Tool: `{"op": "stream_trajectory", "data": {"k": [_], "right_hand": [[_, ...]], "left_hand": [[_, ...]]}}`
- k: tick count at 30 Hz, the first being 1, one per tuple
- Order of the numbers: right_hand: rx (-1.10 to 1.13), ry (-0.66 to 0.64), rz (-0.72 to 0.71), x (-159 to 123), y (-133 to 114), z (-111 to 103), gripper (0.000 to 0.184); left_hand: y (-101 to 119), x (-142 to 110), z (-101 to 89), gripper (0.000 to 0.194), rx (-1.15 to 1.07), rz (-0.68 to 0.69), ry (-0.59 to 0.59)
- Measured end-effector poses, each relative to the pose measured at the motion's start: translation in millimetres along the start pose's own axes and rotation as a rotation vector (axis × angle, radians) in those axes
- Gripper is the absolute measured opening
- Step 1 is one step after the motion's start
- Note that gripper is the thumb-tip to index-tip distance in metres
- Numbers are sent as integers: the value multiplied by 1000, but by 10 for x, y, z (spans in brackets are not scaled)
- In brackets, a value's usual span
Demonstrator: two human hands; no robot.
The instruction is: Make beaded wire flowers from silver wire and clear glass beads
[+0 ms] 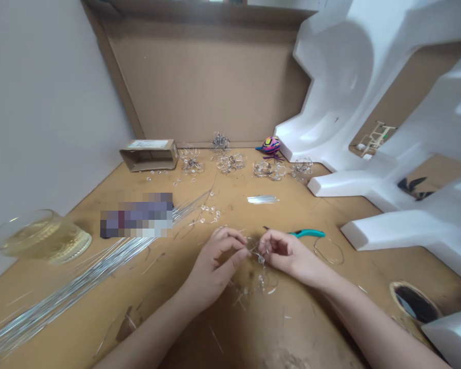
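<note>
My left hand (218,261) and my right hand (288,253) meet over the middle of the brown table (292,328). Both pinch a small wire piece with clear beads (258,254) between their fingertips. Part of the wire piece hangs down with beads near the table top. Teal-handled pliers (305,233) lie just behind my right hand. A loop of wire (329,251) lies to the right of that hand.
A bundle of long thin wires (72,284) runs along the left. A glass bowl (38,237) sits far left. Finished wire-and-bead flowers (230,161), a cardboard box (149,154) and a colourful toy (269,145) stand at the back. White foam packing (388,128) fills the right. A round hole (417,303) is in the table.
</note>
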State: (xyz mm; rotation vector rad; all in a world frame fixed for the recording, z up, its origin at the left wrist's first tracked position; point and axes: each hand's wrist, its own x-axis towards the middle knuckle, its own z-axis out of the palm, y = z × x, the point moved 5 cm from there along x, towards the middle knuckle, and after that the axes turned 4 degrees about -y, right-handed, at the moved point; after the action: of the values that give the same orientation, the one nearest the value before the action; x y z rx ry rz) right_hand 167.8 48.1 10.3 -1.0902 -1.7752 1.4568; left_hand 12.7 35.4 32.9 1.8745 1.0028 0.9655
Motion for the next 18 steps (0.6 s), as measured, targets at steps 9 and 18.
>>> {"op": "stream_trajectory", "data": {"k": [9, 18], "right_hand": [[54, -87, 48, -19, -59, 71, 11], [-396, 193, 3, -232, -97, -317, 30]], "left_hand": [[-210, -6, 52, 22, -400, -178, -28], [-119, -48, 26, 23, -368, -180, -7]]}}
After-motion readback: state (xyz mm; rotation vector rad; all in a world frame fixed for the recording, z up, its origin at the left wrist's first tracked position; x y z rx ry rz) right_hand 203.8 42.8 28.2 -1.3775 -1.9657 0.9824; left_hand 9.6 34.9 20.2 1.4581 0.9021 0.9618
